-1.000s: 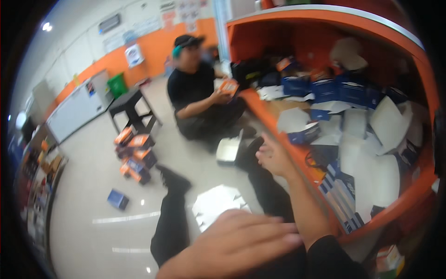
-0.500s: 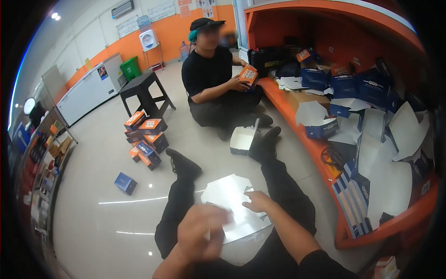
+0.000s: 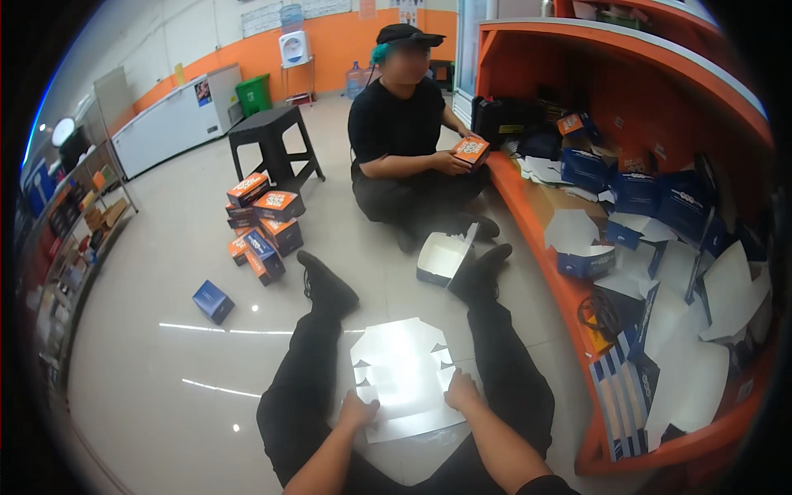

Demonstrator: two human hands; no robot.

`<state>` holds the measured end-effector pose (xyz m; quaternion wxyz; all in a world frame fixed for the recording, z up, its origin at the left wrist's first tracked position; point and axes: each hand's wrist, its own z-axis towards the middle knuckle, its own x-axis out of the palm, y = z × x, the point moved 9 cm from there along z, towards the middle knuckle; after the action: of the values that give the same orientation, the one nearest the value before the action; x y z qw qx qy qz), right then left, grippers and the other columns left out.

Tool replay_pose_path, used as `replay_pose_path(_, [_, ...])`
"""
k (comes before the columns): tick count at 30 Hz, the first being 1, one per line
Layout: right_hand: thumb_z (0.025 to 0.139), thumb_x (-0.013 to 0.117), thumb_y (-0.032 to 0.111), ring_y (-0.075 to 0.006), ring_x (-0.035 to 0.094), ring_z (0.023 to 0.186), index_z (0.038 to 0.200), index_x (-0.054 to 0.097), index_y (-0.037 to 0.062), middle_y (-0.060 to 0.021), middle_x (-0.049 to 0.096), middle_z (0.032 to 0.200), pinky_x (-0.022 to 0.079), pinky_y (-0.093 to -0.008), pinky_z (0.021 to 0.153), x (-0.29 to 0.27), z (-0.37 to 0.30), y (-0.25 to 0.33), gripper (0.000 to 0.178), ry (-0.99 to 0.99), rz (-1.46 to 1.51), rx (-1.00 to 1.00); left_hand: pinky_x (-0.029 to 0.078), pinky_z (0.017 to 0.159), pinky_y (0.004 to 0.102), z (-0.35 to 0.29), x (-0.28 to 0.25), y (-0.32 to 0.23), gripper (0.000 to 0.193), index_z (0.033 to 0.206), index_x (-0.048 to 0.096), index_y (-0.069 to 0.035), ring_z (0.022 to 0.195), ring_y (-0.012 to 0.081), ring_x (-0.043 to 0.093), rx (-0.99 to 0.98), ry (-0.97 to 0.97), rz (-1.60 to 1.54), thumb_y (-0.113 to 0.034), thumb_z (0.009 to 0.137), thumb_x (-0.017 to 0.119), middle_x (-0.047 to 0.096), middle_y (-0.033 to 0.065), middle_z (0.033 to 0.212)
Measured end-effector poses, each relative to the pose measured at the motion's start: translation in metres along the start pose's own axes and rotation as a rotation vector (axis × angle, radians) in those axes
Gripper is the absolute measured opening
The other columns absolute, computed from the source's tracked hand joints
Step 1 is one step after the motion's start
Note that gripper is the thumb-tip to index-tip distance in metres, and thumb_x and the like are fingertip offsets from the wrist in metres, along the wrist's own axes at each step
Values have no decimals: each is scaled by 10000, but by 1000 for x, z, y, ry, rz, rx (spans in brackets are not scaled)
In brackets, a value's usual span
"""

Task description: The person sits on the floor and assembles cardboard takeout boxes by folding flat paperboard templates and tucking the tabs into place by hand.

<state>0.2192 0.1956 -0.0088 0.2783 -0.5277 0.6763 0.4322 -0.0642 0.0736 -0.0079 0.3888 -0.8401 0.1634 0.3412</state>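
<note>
Both hands have come down to the sheet's sides since the earlier frame: the left hand, which was raised and blurred, is now at its left edge, and the right hand is at its right edge. White and notched on both sides, the sheet lies flat on the floor between the person's legs. Each hand looks clamped on its edge of the sheet, thumb toward the middle; the fingertips beneath are hidden.

The step in hand looks like taking hold of the sheet's two sides, with no wall raised yet. From here, the next move seems to call for an even lift on both sides, bending the notched flaps without creasing the middle.

Beyond the sheet, an open box with a white inside sits just beside the right shoe. A co-worker sits on the far side, holding an orange-topped box. To the far left, a pile of boxes stands near a stool, with one blue box nearer and apart. On the right, an orange shelf carries loose boxes and flattened cartons.
</note>
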Motion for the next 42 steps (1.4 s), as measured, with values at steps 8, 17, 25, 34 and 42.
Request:
replay_pose_path(8, [712,831,255,-392,650,1080,1127,634,-48,-255,670,1126,531,-426,940,15,18,-21,550,-64,51,-65,455,1060,419,-7,3,24,754,1315,494,88,1222,414,559,-207,-146,49,-295,726,769,568,307,1294])
replay_pose_path(17, [764,664,75,-437,662,938,938,694,5,-251,692,955,529,-491,848,-18,-3,11,189,-355,241,-212,528,830,487,-22,-24,-19,278,990,697,40,901,454,663,331,-356,-208,-80,753,615,685,288,925])
replay_pose_path(25, [816,676,22,-426,631,1035,1044,653,-37,-263,647,1066,514,-473,899,-13,-6,30,237,-315,90,-243,516,833,513,-19,-15,-28,277,1114,630,2,901,461,662,270,-344,-158,-105,859,637,693,266,957])
replay_pose_path(34, [800,737,32,-421,678,988,1084,634,-40,-256,697,1039,535,-443,871,-43,-12,22,310,-286,345,-80,513,845,512,-18,-31,-16,241,1074,622,24,927,468,657,100,-350,-156,-115,877,624,674,305,962])
replay_pose_path(42, [874,644,98,-432,650,993,1009,597,-30,-261,674,1022,522,-472,863,-58,-47,59,192,-714,-69,-490,490,881,484,-54,-33,-65,245,1031,594,16,975,444,601,553,-729,231,-119,841,670,618,285,1031])
